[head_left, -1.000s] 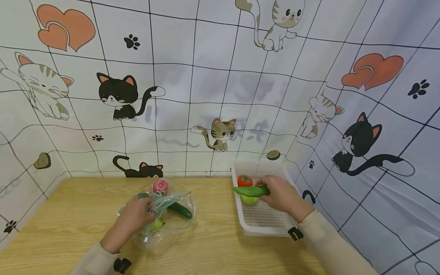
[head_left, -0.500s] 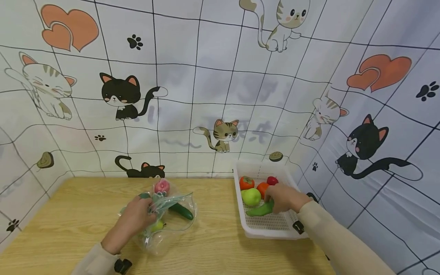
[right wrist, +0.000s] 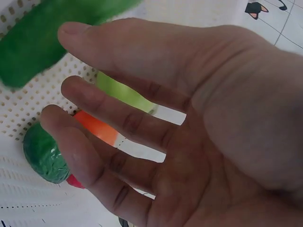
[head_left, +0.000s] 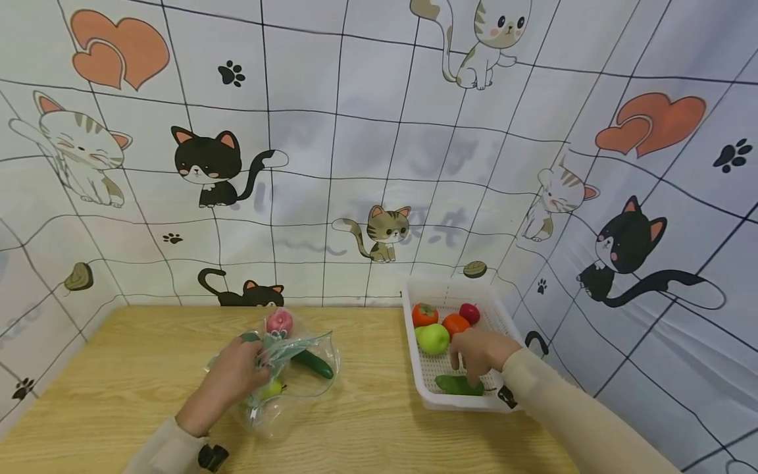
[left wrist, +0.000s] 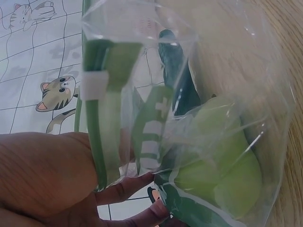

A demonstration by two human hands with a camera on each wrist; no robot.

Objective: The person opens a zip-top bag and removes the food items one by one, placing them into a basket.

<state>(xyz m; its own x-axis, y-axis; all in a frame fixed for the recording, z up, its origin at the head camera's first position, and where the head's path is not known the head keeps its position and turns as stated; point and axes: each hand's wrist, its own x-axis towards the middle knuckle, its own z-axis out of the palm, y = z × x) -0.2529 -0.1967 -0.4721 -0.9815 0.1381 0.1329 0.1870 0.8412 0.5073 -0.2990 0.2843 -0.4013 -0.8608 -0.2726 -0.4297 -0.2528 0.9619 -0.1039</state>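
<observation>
My left hand (head_left: 237, 370) grips the gathered edge of a clear plastic bag (head_left: 316, 388) with green printing, on the left of the table. Through the film show a cucumber (head_left: 312, 363) and a green pear (left wrist: 220, 175); a pink round item (head_left: 279, 321) is at the bag's far end. My right hand (head_left: 481, 350) hangs over a white basket (head_left: 418, 388), fingers spread and nothing gripped. Lying at the basket's near end is a green pepper (head_left: 457, 385), with my thumb overlapping it in the right wrist view.
Farther back in the basket are a persimmon (head_left: 424, 315), a green apple-like fruit (head_left: 434, 340), an orange fruit (head_left: 456, 324) and a small red fruit (head_left: 470, 313). A dark green round item (right wrist: 45, 153) shows there in the right wrist view. Cat-printed cloth (head_left: 308, 197) hangs behind the table.
My right hand has carried the green pepper from over the fruit to the basket's near end and let it go. The left hand keeps its grip on the bag.
</observation>
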